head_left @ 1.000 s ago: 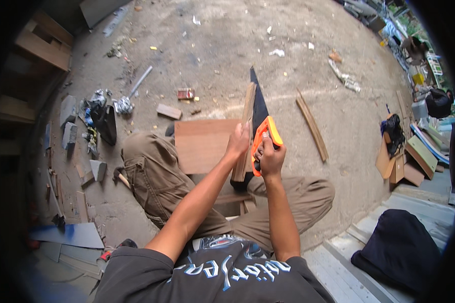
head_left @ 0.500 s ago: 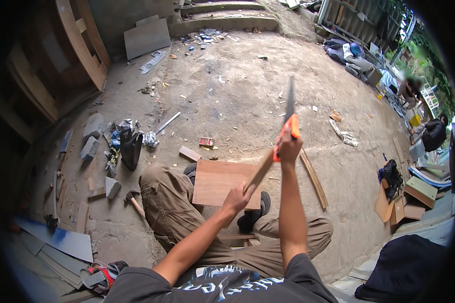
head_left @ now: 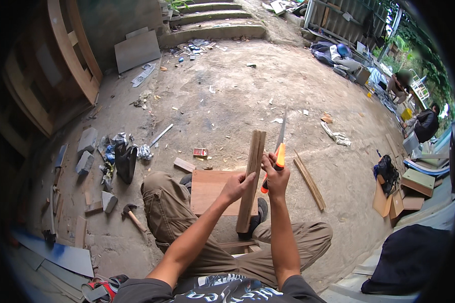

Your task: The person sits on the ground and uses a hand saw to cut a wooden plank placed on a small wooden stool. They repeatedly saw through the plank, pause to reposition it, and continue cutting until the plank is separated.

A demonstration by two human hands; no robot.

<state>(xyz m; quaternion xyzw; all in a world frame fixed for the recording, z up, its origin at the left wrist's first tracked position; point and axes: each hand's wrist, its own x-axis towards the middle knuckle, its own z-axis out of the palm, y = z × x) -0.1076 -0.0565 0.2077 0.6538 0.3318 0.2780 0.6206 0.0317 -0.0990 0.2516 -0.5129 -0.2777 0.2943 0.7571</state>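
My left hand [head_left: 237,187] is closed around a grooved wooden strip [head_left: 249,194], which stands nearly upright over the right part of a reddish-brown wooden board [head_left: 212,194]. My right hand [head_left: 276,177] grips a handsaw by its orange and black handle [head_left: 279,156]. The saw's thin blade [head_left: 282,130] points up and away from me, beside the strip's far end. Right fingertips sit close to the strip's right edge; whether they touch it I cannot tell. The board lies between my crossed legs, and its underside is hidden.
Left of my knee lie a hammer [head_left: 135,218], grey blocks [head_left: 109,201] and a black bag [head_left: 126,161]. A red box [head_left: 200,152] and a short wood piece [head_left: 184,164] lie beyond the board. Another wooden strip [head_left: 309,182] is at right. Farther right, a person [head_left: 426,122] sits.
The strip has swung from a slant to nearly upright. My right hand has come down and nearer with the saw, whose blade now stands beside the strip.
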